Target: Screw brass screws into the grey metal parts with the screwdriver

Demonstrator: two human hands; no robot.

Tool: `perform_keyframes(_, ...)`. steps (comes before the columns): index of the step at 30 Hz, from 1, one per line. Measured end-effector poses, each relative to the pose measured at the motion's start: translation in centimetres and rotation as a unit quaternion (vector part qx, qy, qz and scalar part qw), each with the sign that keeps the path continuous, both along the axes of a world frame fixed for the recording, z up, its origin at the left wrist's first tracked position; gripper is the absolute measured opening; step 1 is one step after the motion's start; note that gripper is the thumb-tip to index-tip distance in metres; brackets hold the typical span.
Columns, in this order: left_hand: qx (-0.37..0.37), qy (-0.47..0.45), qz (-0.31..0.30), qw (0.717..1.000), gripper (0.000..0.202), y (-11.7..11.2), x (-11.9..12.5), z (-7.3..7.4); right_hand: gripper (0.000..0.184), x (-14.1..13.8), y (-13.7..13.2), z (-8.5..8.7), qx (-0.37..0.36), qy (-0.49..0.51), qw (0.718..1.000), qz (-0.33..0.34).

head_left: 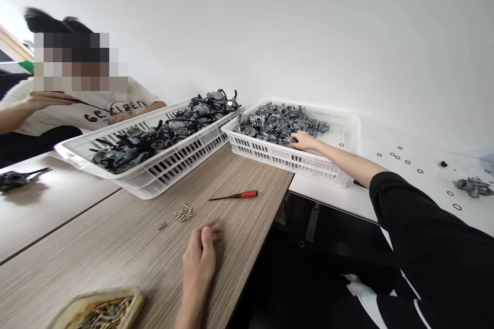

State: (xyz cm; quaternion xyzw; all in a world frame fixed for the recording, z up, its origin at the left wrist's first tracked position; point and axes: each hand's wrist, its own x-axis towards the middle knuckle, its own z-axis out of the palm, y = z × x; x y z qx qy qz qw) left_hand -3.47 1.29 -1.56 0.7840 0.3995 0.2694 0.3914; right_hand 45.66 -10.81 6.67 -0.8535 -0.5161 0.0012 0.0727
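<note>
My left hand [200, 252] rests on the wood-grain table with its fingers loosely bent and apart; nothing shows in it. Just ahead of it lie a small pile of brass jets [185, 213] and a red-handled screwdriver [247, 194]. Across to the right, my right hand [304, 141] reaches over the near wall of a white plastic basket [262, 152]. Its fingers are closed around a grey metal carburetor body [293, 142], mostly hidden by the hand. Many similar carburetor bodies [276, 118] are heaped in that basket.
A second white basket [142, 185] holds assembled carburetors [181, 126]. Opposite sits a co-worker [88, 108] holding a thin dark tool. A tray [135, 298] of small brass parts stands at the front left. Black rings [408, 162] and another carburetor [474, 186] lie on the white table.
</note>
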Motion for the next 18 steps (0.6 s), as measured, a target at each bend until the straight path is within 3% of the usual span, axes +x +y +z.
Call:
perform_keyframes(7, 0.005, -0.002, -0.005, 1.0, 0.052, -0.04, -0.12, 0.18, 0.026, 0.25, -0.41, 0.02, 0.002, 0.016, 0.999, -0.051)
perform_keyframes(18, 0.0, -0.011, 0.015, 1.0, 0.055, -0.88, 0.13, 0.94, 0.024, 0.25, -0.56, 0.49, 0.012, 0.046, 0.997, -0.067)
